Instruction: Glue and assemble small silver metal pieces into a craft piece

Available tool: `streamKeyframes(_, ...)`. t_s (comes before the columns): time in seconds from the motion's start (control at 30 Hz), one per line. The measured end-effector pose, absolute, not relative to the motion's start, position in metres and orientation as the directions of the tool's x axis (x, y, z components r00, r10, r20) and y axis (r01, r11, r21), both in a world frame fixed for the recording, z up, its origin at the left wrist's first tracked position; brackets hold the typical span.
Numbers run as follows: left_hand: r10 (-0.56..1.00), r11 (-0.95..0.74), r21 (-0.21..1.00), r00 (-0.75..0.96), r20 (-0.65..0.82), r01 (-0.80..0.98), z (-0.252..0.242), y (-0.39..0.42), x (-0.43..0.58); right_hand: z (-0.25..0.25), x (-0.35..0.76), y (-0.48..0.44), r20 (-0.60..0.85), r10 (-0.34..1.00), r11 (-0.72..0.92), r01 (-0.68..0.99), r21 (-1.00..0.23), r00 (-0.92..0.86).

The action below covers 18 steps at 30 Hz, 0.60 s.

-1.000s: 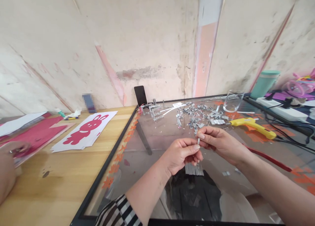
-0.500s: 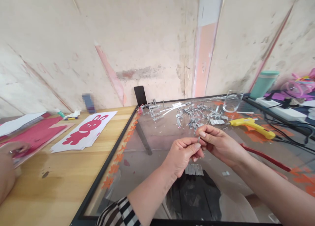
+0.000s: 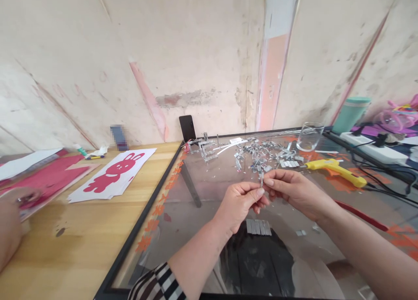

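Observation:
My left hand [image 3: 243, 203] and my right hand [image 3: 289, 189] meet above the glass tabletop [image 3: 209, 239]. Between their fingertips stands a small silvery strip [image 3: 261, 179], pinched by both. Just below the hands, a row of several flat grey pieces [image 3: 258, 227] lies on the glass. Beyond the fingers spreads a heap of small metallic pieces [image 3: 257, 152]. To the right of the row are a couple of small pale bits [image 3: 301, 233].
A yellow glue gun [image 3: 339, 167], a drinking glass [image 3: 309, 136], red-handled pliers [image 3: 362, 215] and a white power strip [image 3: 372, 148] are at the right. A phone [image 3: 187, 128] leans on the wall. At left, another person's hand [image 3: 24, 197] rests by rabbit-printed paper [image 3: 114, 173].
The strip between my fingertips now points more upright and shows more clearly. My right hand has shifted slightly right. The view has moved a little.

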<state>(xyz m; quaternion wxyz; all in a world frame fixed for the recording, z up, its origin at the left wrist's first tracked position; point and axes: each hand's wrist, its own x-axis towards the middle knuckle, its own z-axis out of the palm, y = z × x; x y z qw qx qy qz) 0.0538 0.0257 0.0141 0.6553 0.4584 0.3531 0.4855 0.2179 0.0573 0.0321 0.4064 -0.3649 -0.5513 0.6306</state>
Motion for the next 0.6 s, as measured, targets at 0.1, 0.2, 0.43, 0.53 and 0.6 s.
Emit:
streamKeyframes(0.1, 0.961, 0.102, 0.951, 0.275, -0.019, -0.291, 0.013, 0.026, 0.054, 0.032, 0.215, 0.055, 0.017, 0.921, -0.014, -0.076, -0.997, -0.390)
streamKeyframes(0.2, 0.968, 0.103, 0.954, 0.251, -0.030, -0.282, 0.012, 0.026, 0.055, 0.032, 0.215, 0.054, 0.038, 0.926, 0.014, -0.067, -0.998, -0.376)
streamKeyframes(0.43, 0.981, 0.094, 0.952, 0.191, -0.038, -0.292, 0.014, 0.025, 0.058, 0.034, 0.210, 0.051, 0.045, 0.950, 0.027, -0.062, -0.998, -0.307)
streamKeyframes(0.53, 0.987, 0.075, 0.953, 0.160, -0.028, -0.294, 0.014, 0.024, 0.059, 0.035, 0.206, 0.050, 0.054, 0.962, 0.041, -0.053, -0.998, -0.269)
streamKeyframes(0.6, 0.992, 0.065, 0.953, 0.126, -0.029, -0.297, 0.014, 0.024, 0.060, 0.035, 0.203, 0.050, 0.058, 0.969, 0.047, -0.051, -0.998, -0.239)
